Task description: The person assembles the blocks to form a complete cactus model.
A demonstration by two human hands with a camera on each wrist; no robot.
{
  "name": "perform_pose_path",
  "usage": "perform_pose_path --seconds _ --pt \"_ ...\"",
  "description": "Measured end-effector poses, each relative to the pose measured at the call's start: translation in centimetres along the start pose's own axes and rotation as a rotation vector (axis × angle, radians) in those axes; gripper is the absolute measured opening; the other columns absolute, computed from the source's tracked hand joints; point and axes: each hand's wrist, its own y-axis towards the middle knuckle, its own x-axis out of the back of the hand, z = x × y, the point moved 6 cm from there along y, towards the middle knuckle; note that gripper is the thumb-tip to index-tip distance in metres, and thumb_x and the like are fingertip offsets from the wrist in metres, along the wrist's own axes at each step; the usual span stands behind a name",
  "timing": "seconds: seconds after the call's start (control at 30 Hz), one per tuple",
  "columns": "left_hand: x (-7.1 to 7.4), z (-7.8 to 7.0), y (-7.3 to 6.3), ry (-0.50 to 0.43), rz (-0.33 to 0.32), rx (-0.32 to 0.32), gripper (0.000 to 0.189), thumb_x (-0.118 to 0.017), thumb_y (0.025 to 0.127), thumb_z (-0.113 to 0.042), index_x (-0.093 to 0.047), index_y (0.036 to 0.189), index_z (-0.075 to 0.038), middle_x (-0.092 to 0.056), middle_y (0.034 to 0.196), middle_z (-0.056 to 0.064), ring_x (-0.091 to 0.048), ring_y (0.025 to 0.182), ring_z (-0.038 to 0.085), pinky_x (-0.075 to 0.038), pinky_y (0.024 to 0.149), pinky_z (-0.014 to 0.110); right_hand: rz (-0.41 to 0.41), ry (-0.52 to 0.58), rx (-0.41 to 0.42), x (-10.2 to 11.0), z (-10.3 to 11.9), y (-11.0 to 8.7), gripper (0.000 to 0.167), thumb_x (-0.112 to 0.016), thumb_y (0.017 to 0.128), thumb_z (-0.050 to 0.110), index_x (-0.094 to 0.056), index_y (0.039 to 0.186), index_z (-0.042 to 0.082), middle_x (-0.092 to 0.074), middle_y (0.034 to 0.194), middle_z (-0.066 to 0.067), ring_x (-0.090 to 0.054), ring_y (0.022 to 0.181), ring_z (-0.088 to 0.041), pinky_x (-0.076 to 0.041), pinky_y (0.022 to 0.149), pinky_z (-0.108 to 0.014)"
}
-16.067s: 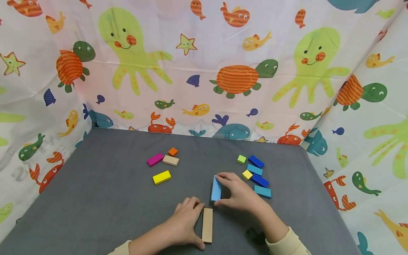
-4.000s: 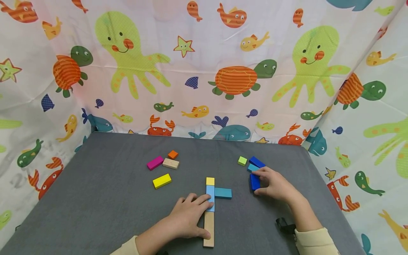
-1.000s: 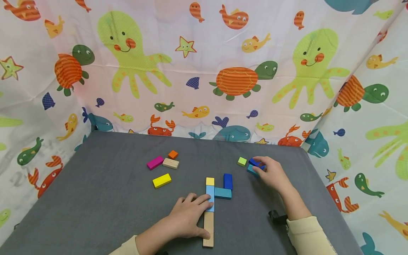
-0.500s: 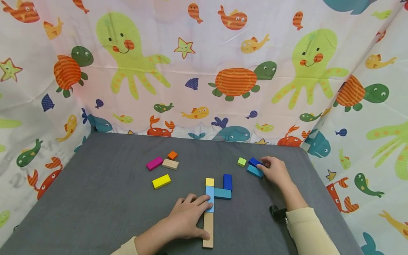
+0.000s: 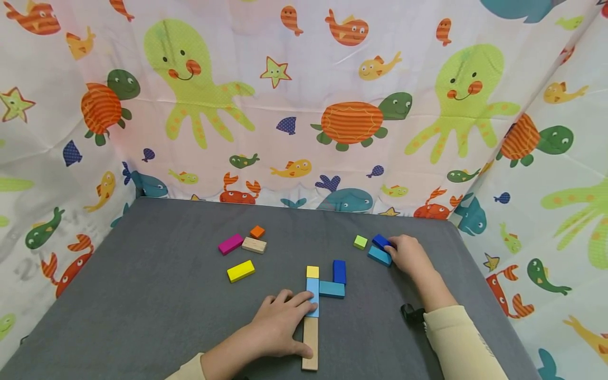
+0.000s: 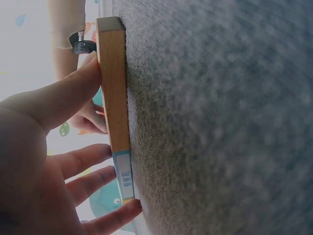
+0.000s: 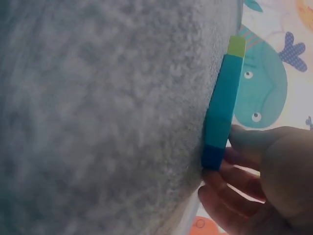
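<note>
My left hand (image 5: 283, 326) rests with spread fingers along a row of blocks. Its thumb touches the long plain wooden block (image 5: 310, 343), and its fingertips lie on the light blue block (image 5: 312, 295); a small yellow cube (image 5: 312, 272) tops that row. Against the row's right side lies a teal block (image 5: 331, 288), with a dark blue block (image 5: 339, 271) standing off its outer end. At the right, my right hand (image 5: 410, 256) pinches the right end of another dark blue block (image 7: 213, 157), beside a second teal block (image 5: 379, 256). My fingers partly hide that dark blue block.
A lime cube (image 5: 360, 241) lies left of the right hand. Farther left are a magenta block (image 5: 230, 245), an orange cube (image 5: 257, 231), a short wooden block (image 5: 254, 245) and a yellow block (image 5: 240, 271). A patterned curtain (image 5: 294, 79) borders the grey table (image 5: 166, 295).
A teal, a dark blue and a yellow block have joined the row since the oldest frame. Lately my right hand has shifted slightly right, onto the far dark blue block's end. The left hand stays put.
</note>
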Motion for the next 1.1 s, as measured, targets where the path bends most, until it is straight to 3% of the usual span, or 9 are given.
perform_pose_path --seconds 0.13,0.27,0.5,0.87,1.0,1.1 --pt "0.0 0.0 0.0 0.0 0.004 -0.001 0.091 -0.083 0.078 -0.071 -0.05 0.156 -0.041 -0.036 0.169 -0.014 -0.042 0.142 0.027 -0.042 0.109 0.062 0.036 -0.048 -0.007 -0.3 -0.1 0.1 0.037 -0.069 0.103 0.019 -0.071 0.123 -0.012 -0.074 0.112 -0.029 -0.069 0.098 -0.04 -0.055 0.093 -0.061" --pt "-0.1 0.0 0.0 -0.003 0.011 0.001 0.09 -0.083 0.078 -0.071 -0.05 0.156 -0.041 -0.036 0.169 -0.013 -0.042 0.142 0.027 -0.042 0.109 0.062 0.051 -0.019 -0.038 -0.4 -0.5 0.2 0.039 -0.069 0.103 0.021 -0.071 0.124 -0.012 -0.073 0.115 -0.03 -0.068 0.097 -0.038 -0.055 0.095 -0.061" --pt "-0.2 -0.1 0.1 -0.005 0.016 -0.001 0.09 -0.083 0.078 -0.072 -0.049 0.156 -0.041 -0.036 0.169 -0.014 -0.043 0.142 0.027 -0.042 0.109 0.062 -0.011 0.013 -0.095 0.4 -0.2 -0.5 0.041 -0.067 0.103 0.023 -0.071 0.125 -0.012 -0.071 0.122 -0.033 -0.069 0.105 -0.044 -0.054 0.098 -0.063" --pt "0.0 0.0 0.2 -0.008 0.007 0.002 0.091 -0.083 0.077 -0.072 -0.05 0.156 -0.041 -0.036 0.169 -0.013 -0.043 0.142 0.028 -0.041 0.109 0.064 -0.092 0.087 -0.1 2.2 4.5 -3.8 0.039 -0.071 0.1 0.024 -0.075 0.119 -0.01 -0.076 0.112 -0.028 -0.073 0.095 -0.037 -0.06 0.089 -0.056" --pt "0.1 0.0 0.2 -0.008 0.005 0.007 0.091 -0.083 0.077 -0.072 -0.05 0.156 -0.041 -0.037 0.169 -0.012 -0.043 0.142 0.029 -0.041 0.11 0.064 -0.072 0.073 -0.109 1.8 5.9 -5.1 0.038 -0.072 0.099 0.023 -0.076 0.117 -0.01 -0.076 0.109 -0.028 -0.073 0.089 -0.035 -0.063 0.083 -0.052" --pt "0.1 0.0 0.2 -0.008 0.006 0.01 0.091 -0.083 0.077 -0.072 -0.05 0.156 -0.041 -0.037 0.169 -0.013 -0.043 0.142 0.029 -0.041 0.11 0.064 -0.035 0.065 -0.137 1.3 6.5 -5.8 0.037 -0.072 0.098 0.024 -0.077 0.114 -0.009 -0.077 0.1 -0.024 -0.068 0.078 -0.028 -0.062 0.07 -0.042"
